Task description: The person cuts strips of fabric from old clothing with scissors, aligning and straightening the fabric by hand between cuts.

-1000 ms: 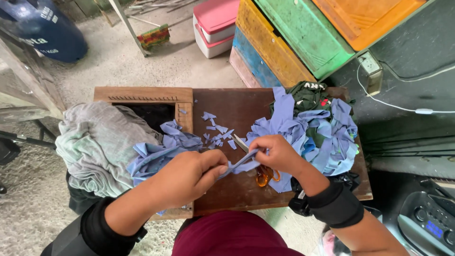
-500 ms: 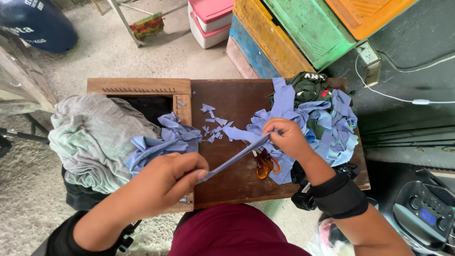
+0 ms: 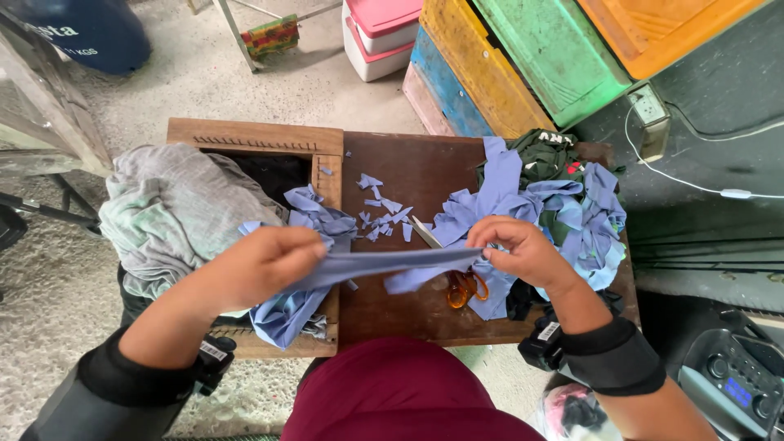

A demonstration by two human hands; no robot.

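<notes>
A long blue strip of cloth (image 3: 392,261) is stretched flat between my two hands above the brown wooden table (image 3: 416,167). My left hand (image 3: 265,263) pinches its left end, and my right hand (image 3: 518,249) pinches its right end. Under the strip lie scissors with orange handles (image 3: 461,287), their blades pointing up and left. A heap of blue cloth pieces (image 3: 563,216) sits beyond my right hand. Another bunch of blue cloth (image 3: 306,224) lies by my left hand.
Small blue scraps (image 3: 382,211) dot the table's middle. A grey cloth pile (image 3: 175,208) hangs over the left side beside a dark opening (image 3: 273,173). Dark green fabric (image 3: 539,155) tops the right heap. Coloured crates (image 3: 523,57) stand behind; a radio (image 3: 739,380) sits low right.
My hands have drawn apart and levelled out, so the strip, which slanted between them before, now lies spread nearly horizontal. My left hand rose; my right hand dropped slightly.
</notes>
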